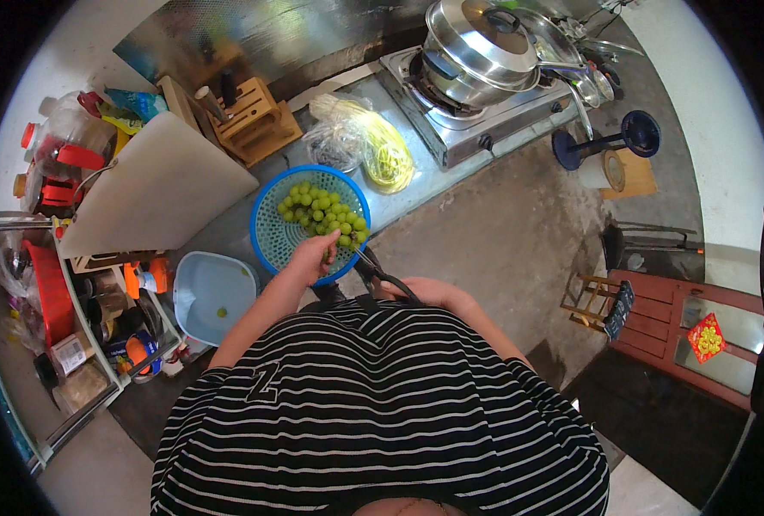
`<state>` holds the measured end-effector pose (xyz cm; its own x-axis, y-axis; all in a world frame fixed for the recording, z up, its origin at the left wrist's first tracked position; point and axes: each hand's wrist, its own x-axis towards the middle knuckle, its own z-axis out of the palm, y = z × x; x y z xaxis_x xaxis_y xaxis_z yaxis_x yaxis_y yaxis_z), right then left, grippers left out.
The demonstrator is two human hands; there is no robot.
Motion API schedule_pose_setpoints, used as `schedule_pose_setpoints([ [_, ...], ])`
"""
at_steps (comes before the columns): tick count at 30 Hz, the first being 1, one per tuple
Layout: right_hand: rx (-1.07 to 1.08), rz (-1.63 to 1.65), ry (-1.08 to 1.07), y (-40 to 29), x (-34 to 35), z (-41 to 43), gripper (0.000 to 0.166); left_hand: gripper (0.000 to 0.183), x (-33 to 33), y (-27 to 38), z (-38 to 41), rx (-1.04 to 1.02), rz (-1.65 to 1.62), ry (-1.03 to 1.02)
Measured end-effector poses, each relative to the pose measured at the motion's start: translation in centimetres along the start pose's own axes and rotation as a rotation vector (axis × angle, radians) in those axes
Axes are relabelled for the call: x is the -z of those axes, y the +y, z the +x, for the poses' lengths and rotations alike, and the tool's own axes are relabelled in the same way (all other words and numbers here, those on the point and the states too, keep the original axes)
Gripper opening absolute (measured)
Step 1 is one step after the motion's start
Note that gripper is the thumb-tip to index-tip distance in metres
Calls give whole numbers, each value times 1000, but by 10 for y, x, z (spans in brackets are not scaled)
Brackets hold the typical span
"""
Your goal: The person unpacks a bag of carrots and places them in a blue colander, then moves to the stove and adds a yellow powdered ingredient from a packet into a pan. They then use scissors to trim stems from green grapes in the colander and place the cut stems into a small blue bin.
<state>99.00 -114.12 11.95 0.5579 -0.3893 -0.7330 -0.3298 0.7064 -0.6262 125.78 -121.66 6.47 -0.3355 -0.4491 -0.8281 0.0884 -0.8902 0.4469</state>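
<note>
My left hand (315, 257) reaches over a blue plastic colander (271, 248) and grips the near end of a bunch of green grapes (317, 206). The grapes lie along the colander's far and right side. At the near right rim my right hand (417, 290) holds scissors (395, 280) by their black handles. Their metal blades point up and left towards the grapes at my left fingers; whether they touch a stem is too small to tell. Left of the colander stands a pale blue plastic basin (204, 293) with one loose grape (221, 312) inside.
Bagged yellow-green vegetables (387, 158) lie beyond the colander, beside a gas stove (472, 138) bearing a steel pot (478, 58). A white cutting board (162, 184) leans near a wooden knife block (246, 122). A shelf rack (91, 329) with jars stands left.
</note>
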Motion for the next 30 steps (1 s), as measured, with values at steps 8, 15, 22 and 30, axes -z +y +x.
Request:
schedule_pose_setpoints([
  [8, -56, -24, -3, 7, 5, 29, 60, 44, -21, -3, 3, 61, 92, 164],
  [15, -14, -210, 12, 22, 14, 40, 69, 39, -24, -11, 3, -61, 159, 195],
  [22, -69, -910, 489, -75, -5, -37, 53, 35, -31, 1, -23, -547, 854, 571],
  [30, -42, -1609, 524, -135, 25, -23, 23, 38, -35, 19, -17, -693, 1057, 446],
])
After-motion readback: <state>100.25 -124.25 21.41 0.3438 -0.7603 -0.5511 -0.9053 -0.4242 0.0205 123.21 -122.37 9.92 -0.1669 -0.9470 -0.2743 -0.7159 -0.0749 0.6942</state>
